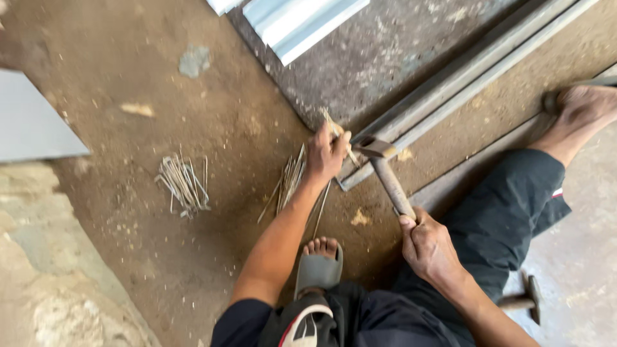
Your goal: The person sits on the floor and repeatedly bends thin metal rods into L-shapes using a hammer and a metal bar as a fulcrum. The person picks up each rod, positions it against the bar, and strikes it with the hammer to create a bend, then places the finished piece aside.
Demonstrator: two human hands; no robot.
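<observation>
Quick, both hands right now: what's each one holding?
Left hand: closed on a thin metal rod, held against the steel bar.
Right hand: closed around the hammer handle.

Dusty brown dirt floor (pixel 160 83), corrugated metal sheet (pixel 292 19) leaning behind.

Bare brown dirt floor (pixel 128 77) lies open left of the loose heap of bent grey wires (pixel 183 183). Ahead, long grey metal rails (pixel 463 77) and a corrugated metal sheet (pixel 295 19) block passage; a grey-sandalled foot (pixel 319 260) sits between the arms.
</observation>
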